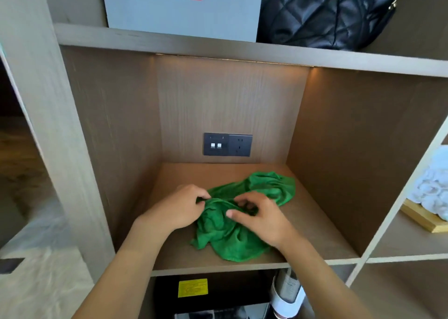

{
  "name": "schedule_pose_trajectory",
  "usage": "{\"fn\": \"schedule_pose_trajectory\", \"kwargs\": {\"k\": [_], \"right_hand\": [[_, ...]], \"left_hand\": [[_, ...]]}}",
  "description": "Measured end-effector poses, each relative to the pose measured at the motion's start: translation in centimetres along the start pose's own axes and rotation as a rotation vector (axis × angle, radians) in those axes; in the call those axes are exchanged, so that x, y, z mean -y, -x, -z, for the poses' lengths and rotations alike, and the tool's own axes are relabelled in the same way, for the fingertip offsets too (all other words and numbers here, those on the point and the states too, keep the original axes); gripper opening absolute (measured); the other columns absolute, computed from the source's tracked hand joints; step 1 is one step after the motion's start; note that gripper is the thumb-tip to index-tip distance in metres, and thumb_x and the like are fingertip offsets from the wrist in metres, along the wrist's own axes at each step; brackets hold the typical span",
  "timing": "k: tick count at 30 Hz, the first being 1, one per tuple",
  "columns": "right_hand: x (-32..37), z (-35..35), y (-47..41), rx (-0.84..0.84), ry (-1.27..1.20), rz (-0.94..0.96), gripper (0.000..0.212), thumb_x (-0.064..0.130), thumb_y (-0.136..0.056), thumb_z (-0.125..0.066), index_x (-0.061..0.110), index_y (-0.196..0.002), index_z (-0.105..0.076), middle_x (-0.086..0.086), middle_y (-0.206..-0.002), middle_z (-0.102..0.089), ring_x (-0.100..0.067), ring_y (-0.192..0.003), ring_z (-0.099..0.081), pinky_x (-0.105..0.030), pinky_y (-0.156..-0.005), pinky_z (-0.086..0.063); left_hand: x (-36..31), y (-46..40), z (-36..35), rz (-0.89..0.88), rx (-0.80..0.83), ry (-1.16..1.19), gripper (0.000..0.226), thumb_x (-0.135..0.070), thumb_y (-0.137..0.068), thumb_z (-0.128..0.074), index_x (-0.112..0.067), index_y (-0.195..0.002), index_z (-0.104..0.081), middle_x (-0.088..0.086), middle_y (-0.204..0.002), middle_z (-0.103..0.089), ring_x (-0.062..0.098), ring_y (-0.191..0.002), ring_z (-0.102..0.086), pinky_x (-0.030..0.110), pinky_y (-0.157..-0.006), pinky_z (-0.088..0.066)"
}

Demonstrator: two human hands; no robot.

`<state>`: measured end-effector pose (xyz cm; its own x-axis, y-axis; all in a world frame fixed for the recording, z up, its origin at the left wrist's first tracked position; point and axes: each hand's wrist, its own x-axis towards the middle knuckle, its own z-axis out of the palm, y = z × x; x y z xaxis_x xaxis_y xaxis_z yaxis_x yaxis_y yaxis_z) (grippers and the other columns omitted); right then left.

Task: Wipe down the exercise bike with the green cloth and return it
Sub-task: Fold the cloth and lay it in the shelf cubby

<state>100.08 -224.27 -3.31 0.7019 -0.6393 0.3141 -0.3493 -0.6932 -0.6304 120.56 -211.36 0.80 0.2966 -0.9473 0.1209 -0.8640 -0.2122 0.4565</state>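
The fingers [203, 198] of the left hand [180, 208] are curled and pinch a fold of the green cloth [232, 231] at its upper left edge; the right hand [258, 218] rests on top of the cloth with fingers bent, thumb stretched left across the fabric, seemingly gathering it. Both forearms reach in from the front edge of the shelf [315, 224], the left at a slant from the lower left. The cloth lies crumpled on the shelf floor, from near the front edge toward the right rear. On the back wall is a dark socket plate [228, 144], well apart from the hands. Bare shelf lies left, right and behind the cloth. On the shelf above are a grey box [181, 8] and a black quilted bag [324, 13]; white towels [434, 187] on a wooden tray [421, 218] sit in the right compartment.
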Motion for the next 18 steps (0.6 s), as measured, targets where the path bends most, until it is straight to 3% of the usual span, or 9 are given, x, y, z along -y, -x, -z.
{"fn": "schedule_pose_trajectory", "kwargs": {"k": [2,3,5,8,11,14,16,18], "right_hand": [[1.0,-1.3,2.1,0.073,0.119,0.019,0.083,0.081,-0.068,-0.076,0.029,-0.132,-0.068,0.014,-0.118,-0.064,-0.003,-0.111,-0.057,-0.026,-0.097,-0.047],[1.1,-1.6,2.6,0.077,0.162,0.022,0.086,0.077,-0.067,-0.078,0.027,-0.136,-0.066,0.012,-0.122,-0.064,-0.006,-0.115,-0.056,-0.026,-0.099,-0.046],[1.3,-1.2,2.5,0.038,0.111,-0.007,0.070,0.049,-0.074,-0.086,0.022,-0.135,-0.067,0.007,-0.126,-0.067,-0.011,-0.119,-0.060,-0.021,-0.100,-0.045],[1.3,0.7,1.7,-0.046,0.169,0.040,0.051,0.004,-0.074,-0.080,0.017,-0.122,-0.074,0.002,-0.118,-0.069,-0.019,-0.113,-0.065,-0.021,-0.095,-0.047],[1.5,3.2,1.2,-0.239,0.235,0.095,0.049,-0.018,-0.069,-0.066,0.009,-0.108,-0.077,-0.001,-0.108,-0.065,-0.025,-0.099,-0.066,-0.027,-0.084,-0.054],[3.2,5.9,1.8,-0.391,0.178,0.193,0.051,-0.027,-0.068,-0.065,0.006,-0.104,-0.078,0.006,-0.100,-0.060,-0.007,-0.084,-0.059,-0.010,-0.073,-0.045],[4.6,7.7,3.3,-0.226,0.016,0.257,0.058,-0.026,-0.064,-0.069,0.014,-0.105,-0.080,0.011,-0.095,-0.064,-0.007,-0.072,-0.055,-0.014,-0.065,-0.043],[6.0,8.9,4.9,0.164,-0.122,0.227,0.053,-0.010,-0.071,-0.082,0.028,-0.107,-0.080,0.008,-0.095,-0.072,-0.009,-0.068,-0.060,-0.021,-0.062,-0.049]], "left_hand": [[0.3,0.7,0.0,0.012,0.069,0.064,0.026,-0.027,-0.098,-0.065,-0.038,-0.119,-0.075,-0.020,-0.113,-0.073,0.003,-0.104,-0.067,0.027,-0.094,-0.054],[0.6,1.0,-0.1,0.016,0.087,0.100,0.024,-0.032,-0.095,-0.069,-0.042,-0.116,-0.073,-0.025,-0.106,-0.073,-0.003,-0.097,-0.067,0.024,-0.087,-0.055],[0.7,1.4,-0.6,-0.015,0.082,0.147,0.027,-0.033,-0.086,-0.077,-0.042,-0.111,-0.072,-0.027,-0.094,-0.073,-0.009,-0.088,-0.067,0.012,-0.071,-0.051],[-0.3,1.4,-2.4,-0.095,-0.049,0.148,0.023,-0.024,-0.084,-0.079,-0.038,-0.099,-0.068,-0.020,-0.090,-0.070,-0.003,-0.082,-0.066,0.019,-0.067,-0.048],[-1.3,1.0,-3.8,-0.160,-0.231,0.153,0.023,-0.018,-0.091,-0.075,-0.034,-0.095,-0.059,-0.017,-0.091,-0.064,0.002,-0.079,-0.058,0.025,-0.068,-0.041],[-1.1,1.4,-2.6,-0.269,-0.354,0.200,0.036,0.001,-0.087,-0.069,-0.032,-0.096,-0.059,-0.015,-0.091,-0.064,0.003,-0.080,-0.057,0.019,-0.068,-0.041],[-0.4,2.5,-1.1,-0.287,-0.302,0.276,0.045,0.010,-0.083,-0.062,-0.034,-0.091,-0.064,-0.015,-0.088,-0.068,0.006,-0.073,-0.061,0.021,-0.069,-0.048],[0.4,3.7,0.3,-0.252,-0.100,0.295,0.053,0.013,-0.081,-0.053,-0.037,-0.088,-0.071,-0.018,-0.098,-0.075,0.011,-0.083,-0.071,0.037,-0.081,-0.059]]}}
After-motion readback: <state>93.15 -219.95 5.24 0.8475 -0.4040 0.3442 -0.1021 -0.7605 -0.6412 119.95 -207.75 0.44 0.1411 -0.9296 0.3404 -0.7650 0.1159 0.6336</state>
